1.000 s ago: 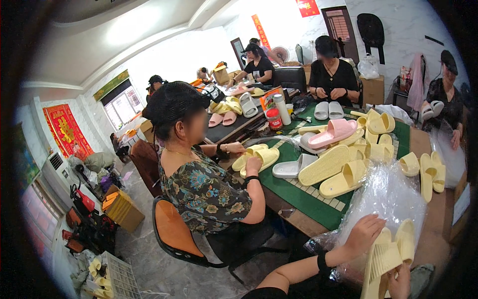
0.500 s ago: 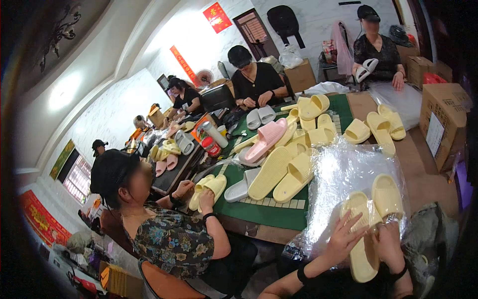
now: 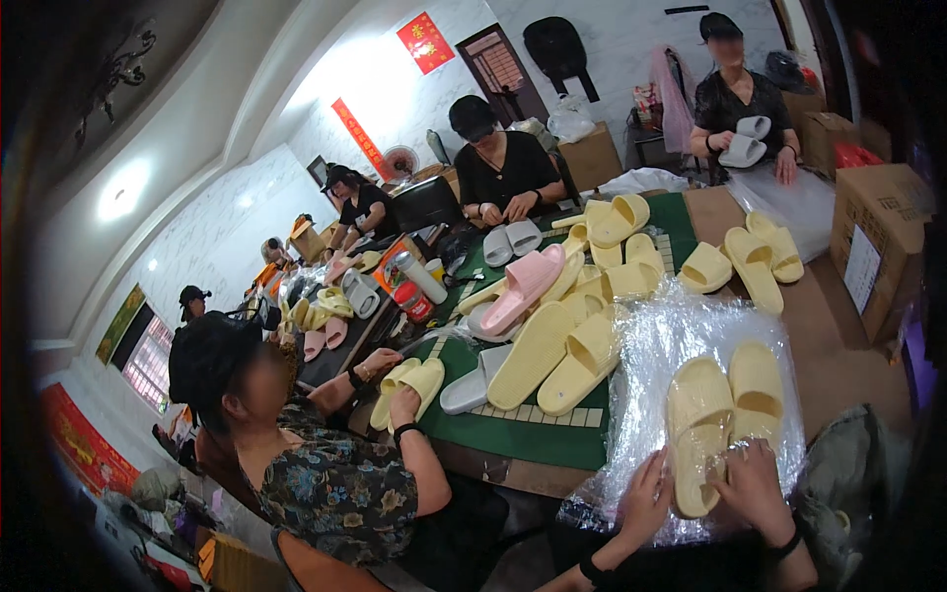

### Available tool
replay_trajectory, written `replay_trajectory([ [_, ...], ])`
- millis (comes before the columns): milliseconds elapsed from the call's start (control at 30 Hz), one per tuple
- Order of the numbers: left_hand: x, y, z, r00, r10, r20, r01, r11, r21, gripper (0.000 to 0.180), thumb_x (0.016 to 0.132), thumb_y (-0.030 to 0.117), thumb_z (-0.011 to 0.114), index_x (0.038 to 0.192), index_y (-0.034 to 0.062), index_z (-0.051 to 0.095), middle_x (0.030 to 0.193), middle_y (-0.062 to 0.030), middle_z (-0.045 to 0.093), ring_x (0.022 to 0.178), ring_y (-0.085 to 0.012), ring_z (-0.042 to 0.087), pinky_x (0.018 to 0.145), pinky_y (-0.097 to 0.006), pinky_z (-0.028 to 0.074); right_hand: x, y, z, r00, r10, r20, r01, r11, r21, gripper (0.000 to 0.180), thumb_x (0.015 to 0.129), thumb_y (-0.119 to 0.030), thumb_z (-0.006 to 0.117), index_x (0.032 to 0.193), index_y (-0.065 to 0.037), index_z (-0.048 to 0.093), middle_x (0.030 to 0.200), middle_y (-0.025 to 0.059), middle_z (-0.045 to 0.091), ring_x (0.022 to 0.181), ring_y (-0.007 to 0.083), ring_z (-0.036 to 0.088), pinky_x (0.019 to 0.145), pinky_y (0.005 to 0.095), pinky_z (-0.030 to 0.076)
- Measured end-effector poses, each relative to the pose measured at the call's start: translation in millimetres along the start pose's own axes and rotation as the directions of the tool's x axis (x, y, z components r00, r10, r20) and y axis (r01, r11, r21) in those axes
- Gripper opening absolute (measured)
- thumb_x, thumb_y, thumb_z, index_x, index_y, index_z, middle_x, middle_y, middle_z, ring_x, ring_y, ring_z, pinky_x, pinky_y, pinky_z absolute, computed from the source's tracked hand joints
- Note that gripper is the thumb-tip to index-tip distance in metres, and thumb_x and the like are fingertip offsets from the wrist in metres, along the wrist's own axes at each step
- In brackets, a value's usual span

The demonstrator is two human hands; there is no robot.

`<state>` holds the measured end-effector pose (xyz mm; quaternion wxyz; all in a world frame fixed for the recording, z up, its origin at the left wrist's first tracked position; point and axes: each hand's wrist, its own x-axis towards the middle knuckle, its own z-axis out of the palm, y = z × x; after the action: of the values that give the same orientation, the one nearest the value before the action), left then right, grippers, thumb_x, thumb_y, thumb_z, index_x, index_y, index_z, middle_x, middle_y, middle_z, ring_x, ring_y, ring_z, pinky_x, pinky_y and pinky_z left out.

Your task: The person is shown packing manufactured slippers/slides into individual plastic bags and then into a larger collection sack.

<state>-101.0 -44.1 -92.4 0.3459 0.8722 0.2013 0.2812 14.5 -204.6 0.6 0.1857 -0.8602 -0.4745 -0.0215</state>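
Observation:
A pair of pale yellow slippers (image 3: 725, 414) lies on a sheet of clear plastic bags (image 3: 681, 340) at the near edge of the table. My right hand (image 3: 755, 488) grips the heel end of the slippers. My left hand (image 3: 646, 493) presses on the plastic just left of them, fingers spread. A dark band sits on each wrist.
A green mat (image 3: 538, 434) holds a pile of yellow, pink and grey slippers (image 3: 557, 326). A person in a floral top (image 3: 326, 483) at my left holds a yellow pair. Other people sit across and far right. Cardboard boxes (image 3: 878, 247) stand at the right.
The view has swung left to right and tilted down. The yellow pair, held upright in the plastic a second ago, now lies flat on the bags under my hands.

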Motion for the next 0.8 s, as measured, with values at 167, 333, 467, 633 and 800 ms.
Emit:
replay_trajectory([
  [167,5,17,-7,0.994,-0.096,0.042,0.101,0.986,-0.130,0.045,0.093,0.015,0.051,0.137,0.0099,0.043,0.120,-0.0176,0.056,0.104,-0.0318,0.058,0.083,-0.034,0.048,-13,2,-15,0.816,0.126,0.564,-0.375,0.859,0.350,0.025,0.076,-0.021,0.071,0.093,-0.003,0.067,0.094,0.0178,0.064,0.090,0.0313,0.061,0.079,0.0347,0.049],
  [333,3,12,-7,0.999,0.012,-0.053,-0.017,0.997,-0.078,0.045,0.089,0.007,0.054,0.133,0.0138,0.050,0.090,-0.0123,0.057,0.075,-0.0274,0.054,0.068,-0.036,0.046,-13,-6,-3,0.934,0.054,0.353,-0.223,0.860,0.460,0.032,0.077,-0.023,0.070,0.102,-0.004,0.063,0.100,0.0186,0.063,0.092,0.0331,0.062,0.080,0.0365,0.050],
  [467,0,18,-9,0.999,0.010,-0.043,-0.016,0.989,-0.147,0.041,0.089,0.006,0.054,0.129,0.0143,0.055,0.083,-0.0112,0.056,0.074,-0.0263,0.054,0.067,-0.034,0.045,-12,6,25,0.962,-0.263,-0.070,0.272,0.945,0.183,0.041,0.079,-0.024,0.068,0.114,-0.005,0.058,0.099,0.0189,0.062,0.090,0.0355,0.061,0.080,0.0393,0.050],
  [633,-2,10,-8,1.000,0.010,-0.017,-0.011,0.998,-0.062,0.031,0.091,0.010,0.054,0.121,0.0132,0.061,0.085,-0.0092,0.059,0.074,-0.0211,0.057,0.065,-0.031,0.046,-11,6,16,0.986,-0.159,-0.049,0.166,0.946,0.277,0.037,0.080,-0.023,0.067,0.111,-0.004,0.060,0.094,0.0182,0.062,0.085,0.0368,0.060,0.078,0.0438,0.049],
  [800,1,1,-14,0.989,-0.149,-0.006,0.144,0.963,-0.228,0.033,0.085,0.005,0.058,0.116,0.0124,0.065,0.079,-0.0077,0.058,0.069,-0.0209,0.056,0.061,-0.031,0.045,-2,24,2,0.979,0.115,0.169,-0.157,0.952,0.264,0.027,0.084,-0.030,0.060,0.088,-0.004,0.060,0.080,0.0161,0.064,0.078,0.0350,0.061,0.069,0.0437,0.049],
])
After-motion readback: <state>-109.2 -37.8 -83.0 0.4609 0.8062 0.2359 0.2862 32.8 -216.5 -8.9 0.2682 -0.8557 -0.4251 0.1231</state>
